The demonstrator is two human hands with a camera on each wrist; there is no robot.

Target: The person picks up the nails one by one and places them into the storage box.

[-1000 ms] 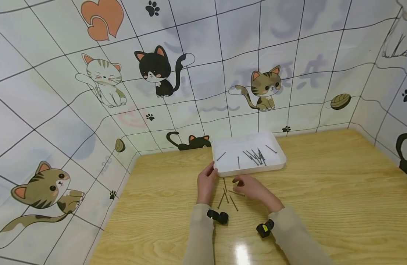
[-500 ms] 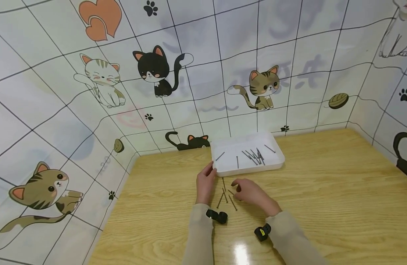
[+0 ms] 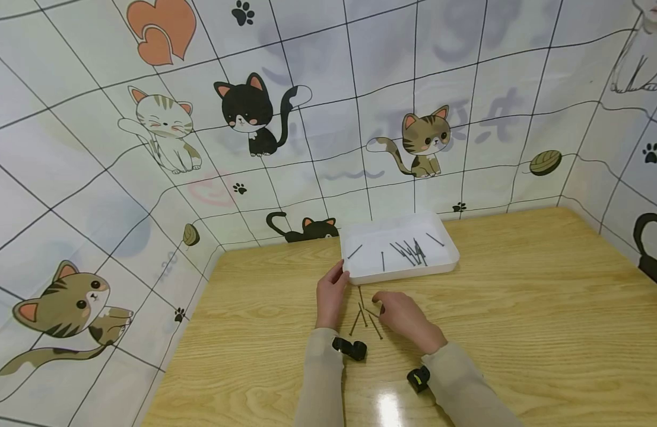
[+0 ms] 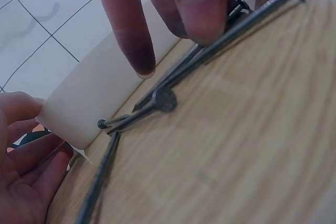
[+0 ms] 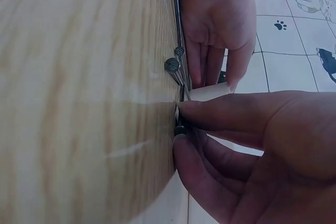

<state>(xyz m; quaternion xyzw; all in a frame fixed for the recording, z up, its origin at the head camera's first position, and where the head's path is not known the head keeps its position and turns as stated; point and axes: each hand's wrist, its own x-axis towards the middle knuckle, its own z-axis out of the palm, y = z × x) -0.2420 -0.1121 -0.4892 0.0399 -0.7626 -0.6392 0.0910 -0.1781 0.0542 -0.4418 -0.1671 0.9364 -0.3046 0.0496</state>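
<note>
My left hand [image 3: 330, 299] holds the front left corner of a shallow white tray [image 3: 403, 275], thumb and fingers around its wall. Several metal nails [image 3: 418, 252] lie scattered inside it. In front of the tray, more loose nails [image 3: 355, 323] lie crossed on the table. My right hand [image 3: 405, 317] is low over this group with curled fingers. In the right wrist view its thumb and fingertips pinch a nail [image 5: 180, 130] by the head end, close to the tabletop. The fingers partly hide that nail. Large nail heads [image 4: 166, 99] show near the left wrist camera.
The wooden table [image 3: 531, 314] extends to both sides of the arms. A cat-patterned sheet [image 3: 328, 136] stands as a wall behind the tray and along the sides. Each wrist bears a black camera [image 3: 355, 349].
My right hand has shifted slightly left and down, closing around a nail, and that nail has slid a little to the left. The left hand and the tray stay in place.
</note>
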